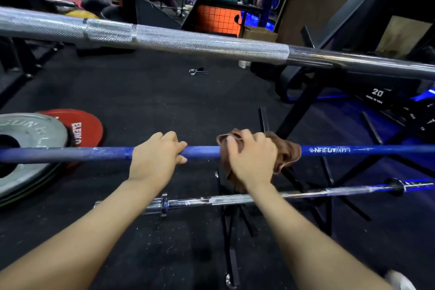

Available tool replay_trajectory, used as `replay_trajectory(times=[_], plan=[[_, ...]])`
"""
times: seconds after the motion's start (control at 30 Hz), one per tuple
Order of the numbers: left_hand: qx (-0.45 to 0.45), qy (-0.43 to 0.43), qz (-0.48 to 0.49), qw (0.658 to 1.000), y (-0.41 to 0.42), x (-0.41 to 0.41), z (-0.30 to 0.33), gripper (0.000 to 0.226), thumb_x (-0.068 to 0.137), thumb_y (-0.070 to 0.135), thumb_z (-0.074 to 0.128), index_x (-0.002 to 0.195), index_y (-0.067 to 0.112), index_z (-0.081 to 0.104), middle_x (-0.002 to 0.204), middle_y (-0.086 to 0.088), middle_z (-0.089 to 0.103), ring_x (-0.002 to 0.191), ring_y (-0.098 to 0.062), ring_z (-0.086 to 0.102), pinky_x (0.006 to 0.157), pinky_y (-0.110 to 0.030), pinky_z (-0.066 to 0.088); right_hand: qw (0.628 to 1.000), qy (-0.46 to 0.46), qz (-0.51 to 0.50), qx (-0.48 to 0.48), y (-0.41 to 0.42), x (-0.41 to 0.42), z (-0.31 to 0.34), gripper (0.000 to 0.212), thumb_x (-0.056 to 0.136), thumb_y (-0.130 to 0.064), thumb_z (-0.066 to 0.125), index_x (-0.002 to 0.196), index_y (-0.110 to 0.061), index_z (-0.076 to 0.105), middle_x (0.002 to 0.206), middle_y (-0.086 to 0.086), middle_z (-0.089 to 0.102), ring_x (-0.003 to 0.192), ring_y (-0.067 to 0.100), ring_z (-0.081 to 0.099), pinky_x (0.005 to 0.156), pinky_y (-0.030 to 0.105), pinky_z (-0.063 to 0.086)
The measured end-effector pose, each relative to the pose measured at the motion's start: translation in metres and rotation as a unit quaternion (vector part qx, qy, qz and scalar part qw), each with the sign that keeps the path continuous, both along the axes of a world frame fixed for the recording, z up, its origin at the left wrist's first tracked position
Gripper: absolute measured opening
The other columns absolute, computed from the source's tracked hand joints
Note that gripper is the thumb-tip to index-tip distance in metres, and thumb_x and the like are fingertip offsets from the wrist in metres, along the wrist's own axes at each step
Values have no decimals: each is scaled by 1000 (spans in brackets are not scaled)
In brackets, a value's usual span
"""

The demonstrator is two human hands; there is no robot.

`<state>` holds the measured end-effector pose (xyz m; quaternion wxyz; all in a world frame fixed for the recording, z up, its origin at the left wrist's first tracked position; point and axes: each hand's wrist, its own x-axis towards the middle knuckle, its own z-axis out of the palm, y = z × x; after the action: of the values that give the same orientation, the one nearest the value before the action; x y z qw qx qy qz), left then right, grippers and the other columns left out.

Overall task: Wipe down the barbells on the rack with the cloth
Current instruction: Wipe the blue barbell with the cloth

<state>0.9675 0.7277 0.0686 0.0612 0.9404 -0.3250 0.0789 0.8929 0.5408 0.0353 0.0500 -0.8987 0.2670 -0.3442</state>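
A blue barbell (202,152) runs across the middle of the view on the black rack (296,120). My left hand (156,156) grips the blue bar from above, fingers curled over it. Just to its right, my right hand (253,156) holds a brown cloth (288,152) wrapped around the same bar. A thick silver knurled barbell (211,46) crosses higher up, close to the camera. Below my forearms a thinner chrome barbell (306,193) lies on a lower level of the rack.
A grey weight plate (33,139) and a red plate (87,129) lie on the black rubber floor at left. A spring collar (197,71) sits on the floor further off. Black plates marked 20 (377,95) lean at right. Rack legs spread under the bars.
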Motion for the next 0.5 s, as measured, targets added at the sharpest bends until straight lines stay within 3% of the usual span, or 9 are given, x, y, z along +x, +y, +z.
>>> replay_trajectory(times=[0.07,0.13,0.27,0.37,0.5], plan=[[7,-6,7,1000,1,0,0,25,94,43,47,113,30,58,107,8,51,95,-13,46,68,-32,45,999,-7,31,-1,40,19,0,38,81,-52,47,82,-19,66,71,10,57,69,33,56,67,38,42],[12,-18,6,1000,1,0,0,23,95,39,47,113,30,58,107,8,50,94,-13,46,67,-32,46,997,27,72,-4,56,24,2,45,83,-56,41,91,-21,68,75,7,60,73,32,56,69,38,43],[11,3,9,1000,2,-1,3,26,94,46,47,114,32,57,108,8,50,98,-13,46,68,-31,44,983,97,149,-41,20,4,8,62,84,-66,30,115,-23,63,89,7,61,85,31,59,79,40,45],[30,-13,10,999,-1,-5,5,24,96,45,45,110,30,57,109,7,50,98,-13,46,63,-28,36,993,94,69,0,-13,-17,3,69,83,-68,25,126,-23,57,110,8,58,108,31,53,103,47,33],[28,-23,17,999,-3,-9,8,21,96,41,48,105,26,59,107,5,51,99,-14,47,61,-28,32,991,83,-14,108,7,-20,6,57,97,-43,42,141,-8,40,145,25,32,136,40,26,112,47,13]])
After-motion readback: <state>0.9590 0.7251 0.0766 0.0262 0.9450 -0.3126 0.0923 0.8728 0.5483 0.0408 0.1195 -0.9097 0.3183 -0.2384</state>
